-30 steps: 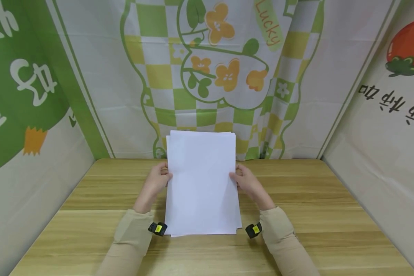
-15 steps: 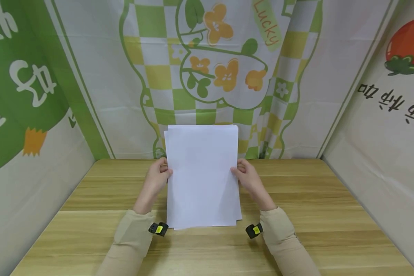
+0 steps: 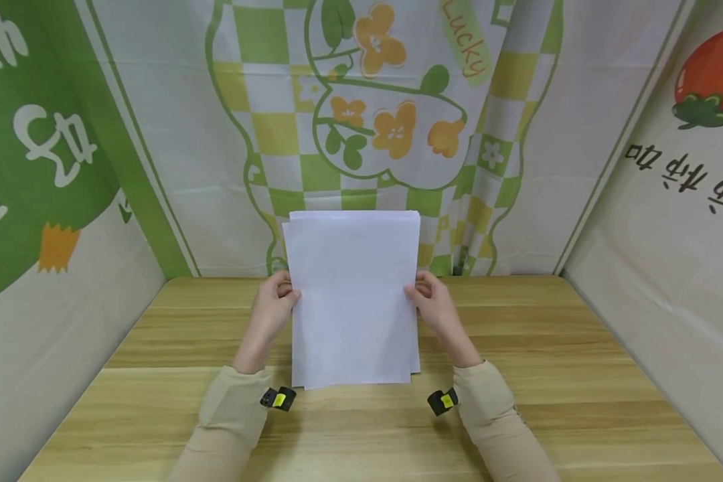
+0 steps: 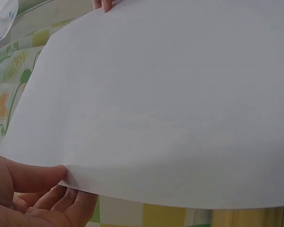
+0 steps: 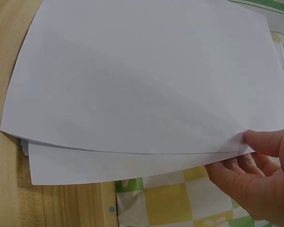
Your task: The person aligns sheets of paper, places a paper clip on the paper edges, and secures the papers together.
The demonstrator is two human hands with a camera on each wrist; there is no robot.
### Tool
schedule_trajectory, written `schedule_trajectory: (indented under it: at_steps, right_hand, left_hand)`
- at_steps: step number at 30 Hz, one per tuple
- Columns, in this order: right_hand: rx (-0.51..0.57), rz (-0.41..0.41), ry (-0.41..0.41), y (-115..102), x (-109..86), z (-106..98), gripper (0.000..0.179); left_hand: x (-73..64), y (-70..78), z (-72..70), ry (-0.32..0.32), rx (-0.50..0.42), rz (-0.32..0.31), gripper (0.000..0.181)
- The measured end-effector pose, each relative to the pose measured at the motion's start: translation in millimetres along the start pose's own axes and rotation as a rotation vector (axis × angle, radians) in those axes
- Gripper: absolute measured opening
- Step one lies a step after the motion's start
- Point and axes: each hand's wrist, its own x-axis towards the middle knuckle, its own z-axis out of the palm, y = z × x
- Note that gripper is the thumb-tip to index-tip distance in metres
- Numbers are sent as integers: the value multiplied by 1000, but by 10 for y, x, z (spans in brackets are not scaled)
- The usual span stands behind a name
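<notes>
Left hand (image 3: pixel 274 304) and right hand (image 3: pixel 436 305) pinch the paper (image 3: pixel 354 301) at nine and three o'clock, good spots; it looks light, bendy.

Wooden table (image 3: pixel 578 375), checkered cloth backdrop (image 3: pixel 385 120).

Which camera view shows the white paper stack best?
The head view: the white paper stack fits inside, top to bottom. The left wrist view crops it; the right wrist view, also cropped, shows its misaligned edges.

Between the left hand (image 3: pixel 272 306) and right hand (image 3: pixel 437 306), paper sheets (image 3: pixel 353 301) lie over the table (image 3: pixel 554 388), with cloth (image 3: pixel 391 157) on 3 sides.
</notes>
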Motion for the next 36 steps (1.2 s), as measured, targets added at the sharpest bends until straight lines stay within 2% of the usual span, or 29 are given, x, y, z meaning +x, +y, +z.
schedule_trajectory:
  at_steps: [7, 17, 21, 36]
  right_hand:
    - [7, -63, 40, -14, 3, 18, 21]
    - [42, -159, 88, -26, 8, 27, 19]
    - [76, -197, 93, -21, 11, 32, 20]
    - [140, -244, 94, 21, 26, 63, 24]
  left_hand:
    - [2, 24, 23, 39, -1, 18, 18]
    - [-18, 96, 42, 44, -60, 29, 26]
    - [-16, 107, 51, 46, -86, 58, 28]
    - [-8, 93, 99, 55, -159, 116, 32]
